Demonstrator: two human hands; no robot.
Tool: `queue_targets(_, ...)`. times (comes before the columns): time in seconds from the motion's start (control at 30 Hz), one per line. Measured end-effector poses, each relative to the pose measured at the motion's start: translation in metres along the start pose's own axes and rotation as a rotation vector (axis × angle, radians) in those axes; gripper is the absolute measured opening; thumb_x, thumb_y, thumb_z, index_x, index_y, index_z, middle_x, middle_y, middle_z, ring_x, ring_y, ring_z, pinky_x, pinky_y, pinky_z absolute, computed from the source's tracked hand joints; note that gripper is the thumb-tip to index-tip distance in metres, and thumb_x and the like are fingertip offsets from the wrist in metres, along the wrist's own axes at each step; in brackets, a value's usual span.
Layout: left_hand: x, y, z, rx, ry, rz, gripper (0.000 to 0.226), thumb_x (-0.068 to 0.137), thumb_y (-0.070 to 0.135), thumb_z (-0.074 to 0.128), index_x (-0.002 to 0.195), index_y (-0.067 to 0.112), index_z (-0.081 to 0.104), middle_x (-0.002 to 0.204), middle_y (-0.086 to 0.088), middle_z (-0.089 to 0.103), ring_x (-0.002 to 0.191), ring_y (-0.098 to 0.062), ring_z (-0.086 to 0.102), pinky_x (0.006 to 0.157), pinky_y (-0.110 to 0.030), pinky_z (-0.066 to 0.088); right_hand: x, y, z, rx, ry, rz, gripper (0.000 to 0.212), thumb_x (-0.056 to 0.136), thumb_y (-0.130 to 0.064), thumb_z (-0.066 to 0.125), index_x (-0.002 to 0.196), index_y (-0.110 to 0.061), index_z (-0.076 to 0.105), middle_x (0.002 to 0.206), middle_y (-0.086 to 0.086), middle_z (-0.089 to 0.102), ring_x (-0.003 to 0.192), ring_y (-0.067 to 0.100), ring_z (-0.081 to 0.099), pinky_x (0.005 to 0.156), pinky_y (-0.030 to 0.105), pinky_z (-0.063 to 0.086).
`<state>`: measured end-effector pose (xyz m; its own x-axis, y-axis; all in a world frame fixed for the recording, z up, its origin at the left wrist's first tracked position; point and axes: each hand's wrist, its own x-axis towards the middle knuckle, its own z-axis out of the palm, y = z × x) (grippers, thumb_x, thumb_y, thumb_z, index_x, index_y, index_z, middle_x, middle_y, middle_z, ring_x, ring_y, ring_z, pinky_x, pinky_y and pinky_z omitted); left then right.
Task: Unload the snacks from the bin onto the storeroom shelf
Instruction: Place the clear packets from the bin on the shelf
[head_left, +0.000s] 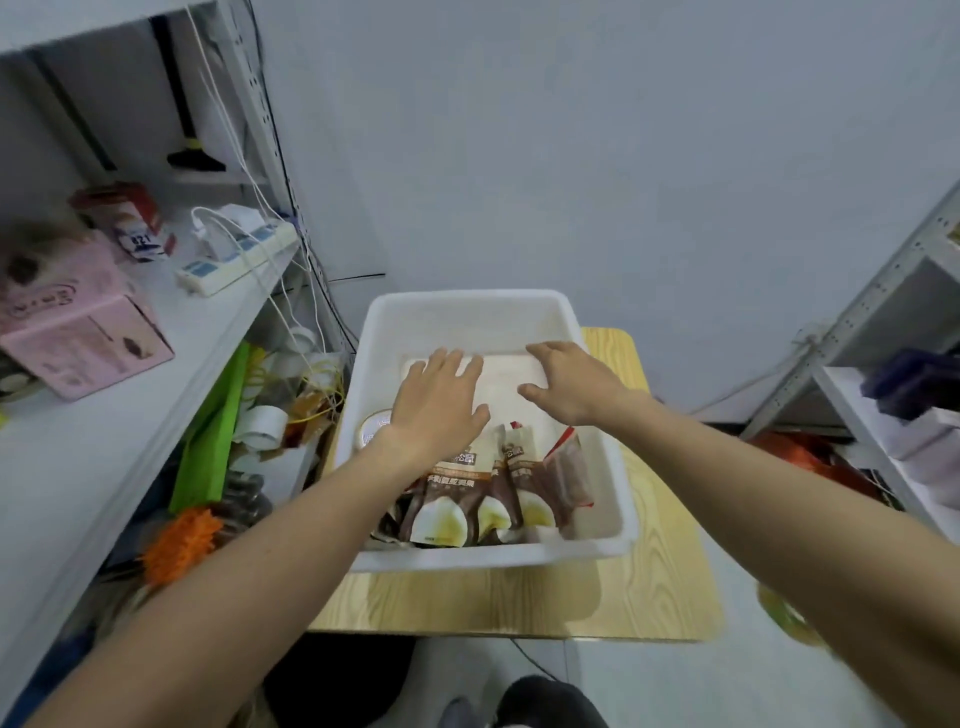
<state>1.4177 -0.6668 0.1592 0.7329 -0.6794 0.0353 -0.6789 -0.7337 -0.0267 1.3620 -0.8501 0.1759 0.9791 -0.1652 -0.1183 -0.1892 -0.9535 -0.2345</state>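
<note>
White bin (467, 302) on the wooden worktop (519, 597), with brown snack pouches (457, 493) lying in its near half and a round lidded cup (375, 427) against its left wall. Left hand (441, 402) and right hand (569, 384) reach palm-down over the bin's far half, fingers (453, 365) loosely spread, gripping nothing. Shelf (208, 327) at left carries a pink box (78, 338) and a power strip (239, 255).
</note>
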Motion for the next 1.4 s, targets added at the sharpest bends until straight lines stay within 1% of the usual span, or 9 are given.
queue_targets(0.17,0.013,0.003,0.016,-0.007,-0.046,0.049,0.064,0.1,0.043,0.042,0.154,0.013,0.023,0.159,-0.013,0.026,0.148,-0.031,0.019,0.115,-0.042,0.022,0.014,0.021,0.02,0.028,-0.058,0.065,0.058,0.097,-0.04,0.051,0.143,-0.004,0.043,0.146,0.012,0.048,0.136,0.03,0.041,0.106,0.046,0.041)
queue_targets(0.43,0.033,0.012,0.039,-0.024,-0.094,0.063,0.065,0.1,0.042,0.041,0.155,0.015,0.02,0.161,-0.013,0.022,0.149,-0.031,0.017,0.117,-0.042,0.02,0.031,0.052,0.058,0.075,-0.196,0.069,0.066,0.097,-0.031,0.059,0.151,-0.006,0.032,0.153,0.014,0.04,0.142,0.029,0.034,0.112,0.039,0.034)
queue_targets(0.6,0.037,0.012,0.05,-0.05,-0.131,0.036,0.067,0.1,0.043,0.041,0.156,0.015,0.018,0.162,-0.014,0.02,0.15,-0.031,0.015,0.118,-0.042,0.019,0.039,0.061,0.08,0.029,-0.362,0.06,0.077,0.09,-0.023,0.07,0.153,-0.007,0.027,0.152,0.015,0.036,0.141,0.03,0.034,0.112,0.037,0.034)
queue_targets(0.77,0.038,0.009,0.057,-0.059,-0.128,0.007,0.066,0.1,0.042,0.042,0.156,0.015,0.019,0.162,-0.013,0.02,0.15,-0.031,0.015,0.118,-0.042,0.018,0.043,0.068,0.105,-0.014,-0.438,0.088,0.058,0.089,-0.029,0.058,0.141,-0.007,0.042,0.137,0.014,0.046,0.126,0.033,0.048,0.103,0.047,0.045)
queue_targets(0.87,0.039,0.007,0.059,-0.067,-0.125,-0.003,0.065,0.1,0.041,0.042,0.156,0.015,0.02,0.162,-0.014,0.021,0.15,-0.031,0.015,0.118,-0.041,0.018,0.047,0.071,0.116,-0.02,-0.423,0.097,0.045,0.091,-0.028,0.054,0.131,-0.008,0.047,0.125,0.013,0.047,0.115,0.033,0.052,0.095,0.047,0.049)
queue_targets(0.93,0.04,0.005,0.061,-0.069,-0.124,-0.012,0.065,0.1,0.041,0.043,0.156,0.015,0.02,0.162,-0.014,0.021,0.15,-0.031,0.015,0.118,-0.041,0.018,0.049,0.07,0.119,-0.021,-0.406,0.115,0.034,0.09,-0.016,0.057,0.121,-0.006,0.048,0.119,0.013,0.046,0.102,0.03,0.051,0.087,0.042,0.05)
queue_targets(1.07,0.043,0.005,0.063,-0.058,-0.119,-0.017,0.065,0.1,0.041,0.043,0.156,0.017,0.021,0.162,-0.014,0.022,0.15,-0.031,0.015,0.118,-0.042,0.018,0.05,0.066,0.12,-0.006,-0.382,0.168,0.017,0.092,-0.013,0.058,0.102,-0.008,0.045,0.111,0.015,0.049,0.085,0.025,0.047,0.069,0.034,0.042)
queue_targets(1.23,0.046,0.005,0.059,-0.055,-0.097,-0.014,0.064,0.099,0.039,0.045,0.156,0.021,0.022,0.161,-0.013,0.023,0.149,-0.031,0.017,0.118,-0.042,0.018,0.047,0.063,0.117,0.09,-0.283,0.201,0.024,0.093,-0.022,0.06,0.106,-0.003,0.054,0.109,0.016,0.05,0.092,0.031,0.052,0.079,0.036,0.048)
queue_targets(1.4,0.049,-0.002,0.057,-0.071,-0.049,-0.014,0.063,0.099,0.035,0.047,0.156,0.027,0.021,0.159,-0.013,0.028,0.147,-0.03,0.022,0.117,-0.04,0.02,0.059,0.065,0.084,0.23,-0.053,0.243,0.025,0.088,-0.003,0.055,0.11,0.003,0.063,0.115,0.021,0.061,0.103,0.037,0.06,0.084,0.037,0.053)
